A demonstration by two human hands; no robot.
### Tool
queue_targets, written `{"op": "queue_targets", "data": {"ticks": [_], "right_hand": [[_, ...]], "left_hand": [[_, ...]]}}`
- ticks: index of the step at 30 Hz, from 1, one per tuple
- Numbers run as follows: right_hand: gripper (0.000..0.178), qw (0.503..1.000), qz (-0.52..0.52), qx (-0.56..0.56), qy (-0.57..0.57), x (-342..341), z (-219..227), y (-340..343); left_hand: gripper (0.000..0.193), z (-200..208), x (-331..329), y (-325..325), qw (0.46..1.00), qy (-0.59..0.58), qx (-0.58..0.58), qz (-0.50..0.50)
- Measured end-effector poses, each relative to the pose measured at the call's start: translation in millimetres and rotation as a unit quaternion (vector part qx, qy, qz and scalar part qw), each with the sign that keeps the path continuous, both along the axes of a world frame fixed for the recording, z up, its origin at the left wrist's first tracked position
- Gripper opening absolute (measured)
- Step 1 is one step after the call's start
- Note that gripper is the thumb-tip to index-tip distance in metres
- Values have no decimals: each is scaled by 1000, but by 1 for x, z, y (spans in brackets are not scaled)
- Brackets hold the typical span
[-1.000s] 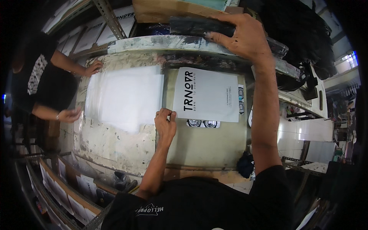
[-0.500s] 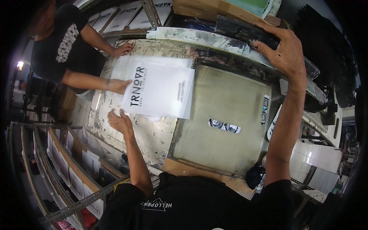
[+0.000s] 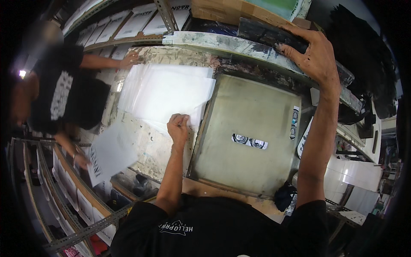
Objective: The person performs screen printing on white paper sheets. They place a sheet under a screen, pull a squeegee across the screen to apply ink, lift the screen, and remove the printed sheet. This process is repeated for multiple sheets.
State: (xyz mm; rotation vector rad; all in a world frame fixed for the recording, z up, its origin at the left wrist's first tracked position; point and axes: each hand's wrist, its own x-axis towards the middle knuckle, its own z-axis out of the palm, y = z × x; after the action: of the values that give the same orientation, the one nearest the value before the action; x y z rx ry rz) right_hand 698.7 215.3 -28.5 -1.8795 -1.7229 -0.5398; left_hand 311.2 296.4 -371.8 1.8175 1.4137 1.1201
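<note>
My left hand [image 3: 178, 127] is closed in a pinch at the near edge of a stack of blank white plastic sheets [image 3: 165, 88]; its fingertips appear to grip the top one. Slightly see-through margins show along the stack's sides. My right hand [image 3: 316, 58] is wrapped round a dark, ink-stained bar [image 3: 269, 36] at the far side, thumb in front and fingers partly hidden behind. The bar sits at a pale, paint-smeared frame rail [image 3: 218, 41]. Between my arms lies a greenish flat board [image 3: 246, 109] with two patterned stickers [image 3: 250, 141] on it.
A co-worker [image 3: 64, 85] at the left holds a printed white sheet [image 3: 113, 152] over a metal-edged rack [image 3: 81, 188]. The co-worker's other hand [image 3: 129, 60] rests at the table's far corner. Shelves of white packages [image 3: 137, 21] stand behind. Dark cloth [image 3: 359, 55] hangs at the right.
The co-worker has taken the printed sheet off the stack, toward the rack at lower left. My left hand has moved right onto the stack and closed. My right hand stays put.
</note>
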Motion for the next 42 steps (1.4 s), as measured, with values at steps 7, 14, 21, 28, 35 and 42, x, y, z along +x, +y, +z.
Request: {"op": "queue_targets", "data": {"ticks": [7,14,21,28,35,42], "right_hand": [[55,997,-7,-59,58,-1,4,4],[59,999,24,-3,37,2,-6,4],[57,999,2,-3,41,-2,-3,2],[60,999,-4,-37,39,1,0,5],[55,997,-3,-62,50,-4,18,4],[54,995,34,-44,82,-5,18,4]], "left_hand": [[11,22,-10,34,963,-112,-243,-24],[6,79,6,39,992,-25,63,-104],[55,41,70,-12,869,364,39,-332],[66,-8,200,-33,842,281,107,-448],[67,0,249,-60,809,279,82,-510],[70,5,234,-72,799,287,70,-524]]}}
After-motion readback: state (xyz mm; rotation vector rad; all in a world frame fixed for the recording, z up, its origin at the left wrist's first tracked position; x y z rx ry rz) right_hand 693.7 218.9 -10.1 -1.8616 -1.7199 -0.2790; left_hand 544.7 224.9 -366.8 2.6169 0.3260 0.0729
